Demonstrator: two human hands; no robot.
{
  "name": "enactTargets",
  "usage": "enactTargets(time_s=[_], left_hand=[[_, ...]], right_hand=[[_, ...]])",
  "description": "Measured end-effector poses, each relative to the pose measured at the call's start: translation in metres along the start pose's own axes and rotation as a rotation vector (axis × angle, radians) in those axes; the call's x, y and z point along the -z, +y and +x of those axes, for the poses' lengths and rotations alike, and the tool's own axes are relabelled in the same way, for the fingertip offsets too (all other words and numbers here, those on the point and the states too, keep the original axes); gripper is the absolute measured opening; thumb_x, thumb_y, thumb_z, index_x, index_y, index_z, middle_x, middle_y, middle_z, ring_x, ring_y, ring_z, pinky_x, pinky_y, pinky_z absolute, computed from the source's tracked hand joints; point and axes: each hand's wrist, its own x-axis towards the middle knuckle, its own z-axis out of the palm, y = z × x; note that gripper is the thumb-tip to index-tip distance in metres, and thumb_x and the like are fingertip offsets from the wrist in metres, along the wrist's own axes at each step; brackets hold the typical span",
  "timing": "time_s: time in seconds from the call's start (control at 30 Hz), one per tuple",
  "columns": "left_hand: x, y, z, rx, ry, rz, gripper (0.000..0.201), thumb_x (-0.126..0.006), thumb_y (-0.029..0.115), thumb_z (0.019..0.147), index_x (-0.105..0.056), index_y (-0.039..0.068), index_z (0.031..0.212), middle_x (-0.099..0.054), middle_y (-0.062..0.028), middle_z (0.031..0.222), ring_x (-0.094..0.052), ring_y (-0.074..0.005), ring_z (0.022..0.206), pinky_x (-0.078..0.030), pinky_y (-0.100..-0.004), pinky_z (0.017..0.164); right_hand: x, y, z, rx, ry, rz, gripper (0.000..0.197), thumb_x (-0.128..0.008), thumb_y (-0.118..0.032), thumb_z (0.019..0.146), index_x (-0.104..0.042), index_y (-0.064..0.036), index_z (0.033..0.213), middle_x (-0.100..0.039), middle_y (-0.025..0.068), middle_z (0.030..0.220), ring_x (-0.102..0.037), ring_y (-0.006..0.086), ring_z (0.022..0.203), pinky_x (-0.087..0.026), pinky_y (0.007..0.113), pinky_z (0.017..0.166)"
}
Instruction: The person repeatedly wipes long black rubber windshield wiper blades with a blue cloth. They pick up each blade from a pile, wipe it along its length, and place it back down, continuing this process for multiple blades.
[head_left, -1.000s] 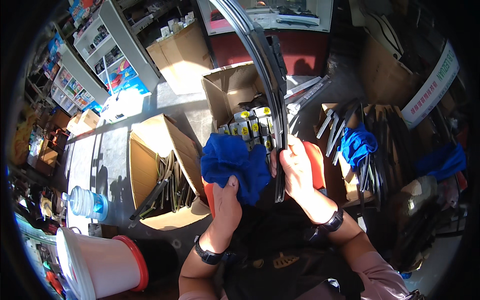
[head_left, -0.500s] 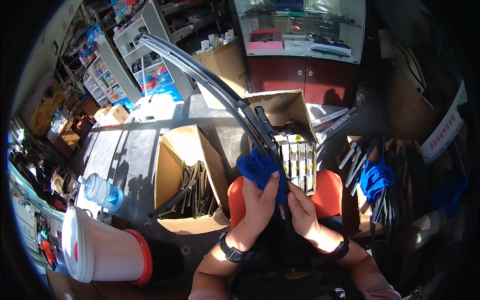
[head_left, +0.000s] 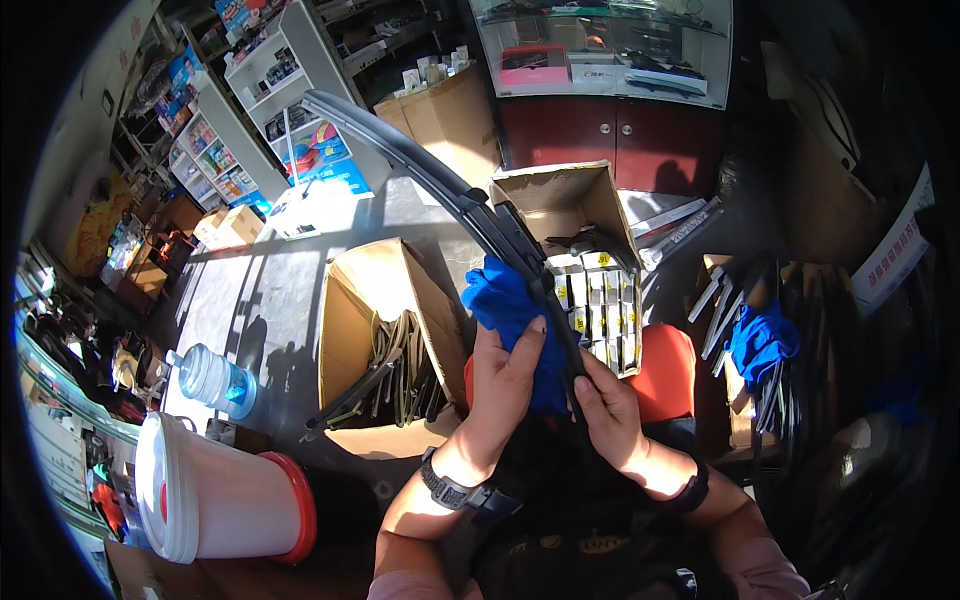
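Note:
A long black wiper blade (head_left: 420,165) slants from the far left down to my hands, its tip pointing up and away. Round its lower part, my left hand (head_left: 500,375) is closed on a bunched blue cloth (head_left: 498,298), the thumb lying across the cloth beside the blade. My right hand (head_left: 610,408) pinches the blade's near end between thumb and fingers. The connector piece (head_left: 518,235) of the blade sits just above the cloth. The left fingers are partly hidden behind the cloth.
An open carton of used wiper strips (head_left: 385,370) stands at left, near a white bucket (head_left: 230,490) and a water bottle (head_left: 215,380). Another carton (head_left: 570,200) holds small boxes, with a red stool (head_left: 667,370) before it. More blades and a blue cloth (head_left: 762,342) lie at right.
The blade has turned a little, and its far tip sits lower and further right. My left hand and the cloth have shifted slightly up and left; my right hand stays at the near end.

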Motion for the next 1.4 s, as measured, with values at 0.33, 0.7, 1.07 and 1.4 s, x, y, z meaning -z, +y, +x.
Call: enactTargets(time_s=[0.33,0.7,1.07,1.4], left_hand=[[-0.008,-0.009,0.001,-0.044,0.183,-0.019,0.01,-0.053,0.009,0.091,-0.057,0.001,0.097,-0.063,-0.0026,0.086,-0.058,-0.0091,0.072,-0.047,-0.0226,0.067],[0.009,-0.022,0.002,-0.072,0.234,-0.062,0.012,-0.049,0.007,0.088,-0.057,0.001,0.094,-0.061,-0.0036,0.085,-0.057,-0.0111,0.074,-0.046,-0.0244,0.069],[0.0,-0.018,-0.001,0.021,0.178,-0.262,0.009,-0.05,0.007,0.092,-0.057,0.004,0.097,-0.062,-0.0018,0.086,-0.058,-0.0095,0.073,-0.048,-0.0233,0.067],[-0.004,-0.025,-0.001,0.074,0.207,-0.248,0.02,-0.046,0.018,0.093,-0.056,0.003,0.103,-0.063,-0.0061,0.089,-0.061,-0.0152,0.077,-0.05,-0.0279,0.073]], right_hand=[[0.003,-0.007,0.001,0.3,0.092,-0.63,0.04,-0.056,-0.005,0.088,-0.053,-0.0024,0.127,-0.045,0.0099,0.069,-0.049,0.0243,0.06,-0.043,0.032,0.058],[0.001,-0.002,-0.001,0.324,0.089,-0.678,0.039,-0.057,-0.008,0.088,-0.054,-0.0043,0.126,-0.044,0.0092,0.069,-0.048,0.0244,0.06,-0.043,0.033,0.056],[0.006,-0.001,0.0,0.344,0.075,-0.747,0.04,-0.057,-0.01,0.087,-0.054,-0.0051,0.127,-0.044,0.0088,0.069,-0.049,0.0241,0.06,-0.043,0.034,0.055],[0.007,-0.001,-0.002,0.403,0.038,-0.793,0.046,-0.059,-0.009,0.085,-0.051,-0.0071,0.13,-0.045,0.0077,0.074,-0.049,0.022,0.061,-0.044,0.031,0.055]])
